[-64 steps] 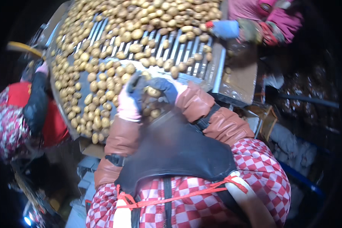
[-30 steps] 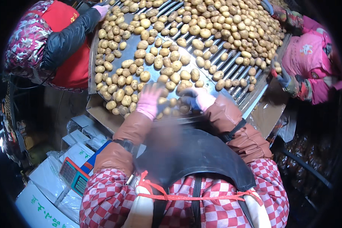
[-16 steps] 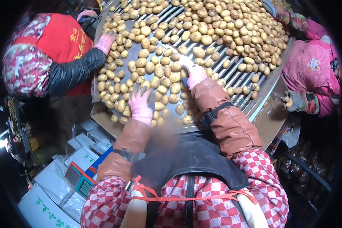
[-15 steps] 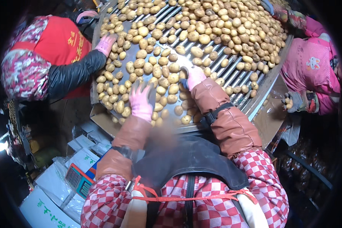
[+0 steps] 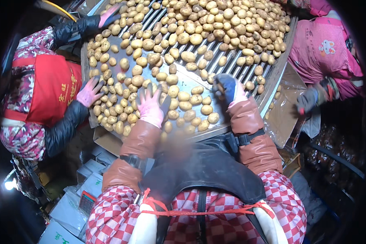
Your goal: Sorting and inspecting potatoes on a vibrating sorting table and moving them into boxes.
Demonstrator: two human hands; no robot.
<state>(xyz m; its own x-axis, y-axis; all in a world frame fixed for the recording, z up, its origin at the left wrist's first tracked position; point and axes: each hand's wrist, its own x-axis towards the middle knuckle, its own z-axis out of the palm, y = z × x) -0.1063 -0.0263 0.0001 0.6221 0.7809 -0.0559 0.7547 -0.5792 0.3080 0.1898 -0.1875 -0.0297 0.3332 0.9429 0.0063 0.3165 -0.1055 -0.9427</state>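
Note:
Potatoes [image 5: 185,105] lie loose over the metal plate [image 5: 190,79] of a sorting table in front of me. My left hand [image 5: 151,107], in a pink glove with grey fingers, is spread open on the potatoes at the plate's near part. My right hand [image 5: 231,90], in a pink glove with dark blue-grey fingers, is at the right of the plate, beside the metal bars [image 5: 236,67]. Its fingers are curled inward; whatever they hold is hidden.
A person in a red apron [image 5: 55,87] reaches onto the table's left side with both hands. Another in pink [image 5: 319,51] stands at the right, a gloved hand [image 5: 307,100] beside a cardboard box [image 5: 286,110]. White cartons [image 5: 69,213] stand low on the left.
My right hand has moved right, from among the potatoes to the bars' edge. My left hand remains spread on the potatoes. The right co-worker's lower hand no longer shows potatoes.

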